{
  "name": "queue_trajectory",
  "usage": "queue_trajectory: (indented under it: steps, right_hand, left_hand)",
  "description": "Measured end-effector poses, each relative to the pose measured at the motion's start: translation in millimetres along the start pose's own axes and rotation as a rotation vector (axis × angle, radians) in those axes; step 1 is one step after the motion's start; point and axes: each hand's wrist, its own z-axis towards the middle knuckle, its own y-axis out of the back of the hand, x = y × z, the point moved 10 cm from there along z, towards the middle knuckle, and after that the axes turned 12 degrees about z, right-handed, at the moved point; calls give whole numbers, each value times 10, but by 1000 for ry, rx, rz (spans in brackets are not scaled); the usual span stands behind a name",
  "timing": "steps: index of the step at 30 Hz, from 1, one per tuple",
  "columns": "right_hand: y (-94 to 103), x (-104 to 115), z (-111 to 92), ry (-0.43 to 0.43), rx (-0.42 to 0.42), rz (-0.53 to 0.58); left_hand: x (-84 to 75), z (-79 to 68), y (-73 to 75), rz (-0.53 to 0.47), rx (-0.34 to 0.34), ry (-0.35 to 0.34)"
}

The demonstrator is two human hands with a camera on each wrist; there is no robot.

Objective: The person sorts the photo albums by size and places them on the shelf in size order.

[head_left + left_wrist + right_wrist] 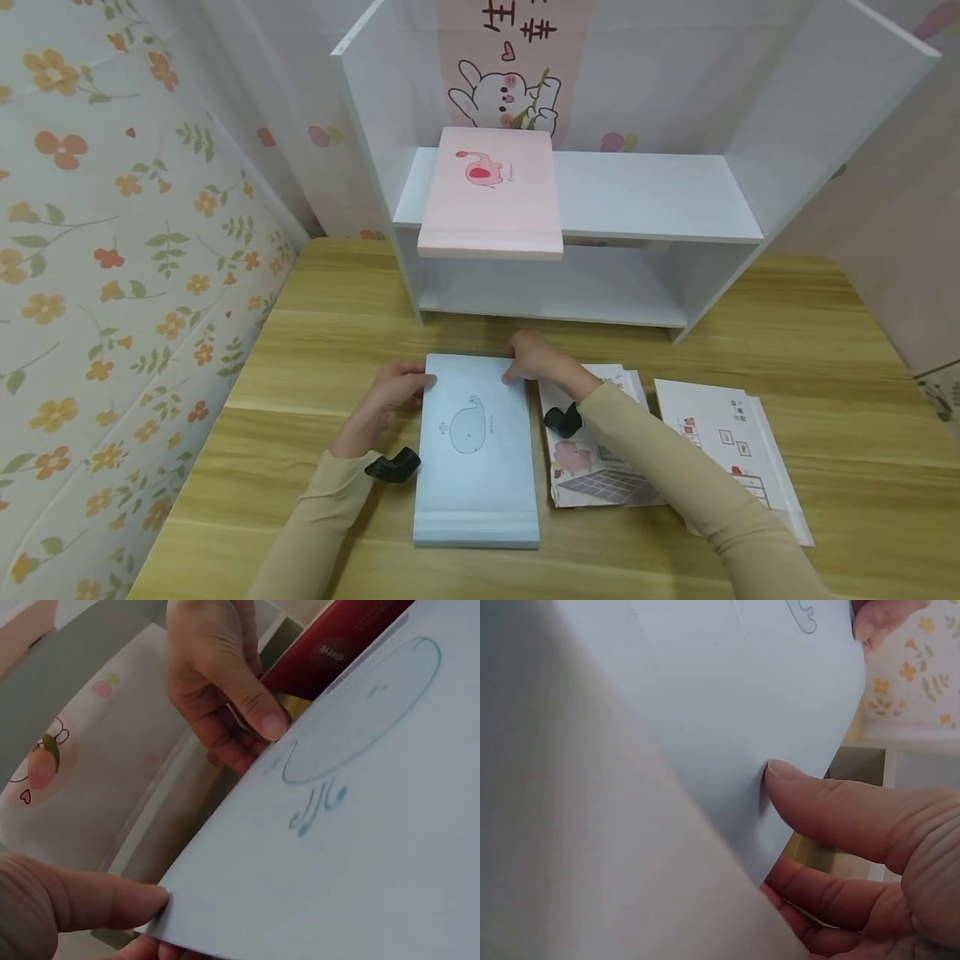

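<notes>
A light blue book (pixel 476 467) with a whale drawing lies in front of the shelf in the head view, its creased edge toward me. My left hand (pixel 397 387) grips its far left side, thumb over the cover. At the far right corner my right hand (pixel 534 360) pinches the book, arm reaching across the white books. In the left wrist view, the thumb of the left hand (pixel 82 907) presses the book's edge. The right wrist view shows the right hand (pixel 855 847) with its thumb on the cover and fingers beneath; the fingers' tips are hidden.
A white two-tier shelf (pixel 652 200) stands at the back. On its upper board a pink elephant book (pixel 495 200) overhangs the front edge. White printed books (pixel 592 475) and another white pair (pixel 723 433) lie right of the blue book, partly under my right sleeve.
</notes>
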Motion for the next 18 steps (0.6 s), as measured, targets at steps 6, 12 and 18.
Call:
queue_trajectory:
  steps: [6,12,18]
  right_hand:
    - [6,-26,-6,23,7,46]
    - [8,-26,-9,43,11,60]
    - [13,-45,-6,39,24,35]
  left_hand:
    - [-33,-13,-49,-11,8,-51]
    - [-3,-6,-68,-61,8,-69]
    - [94,9,50,-133,-45,-35]
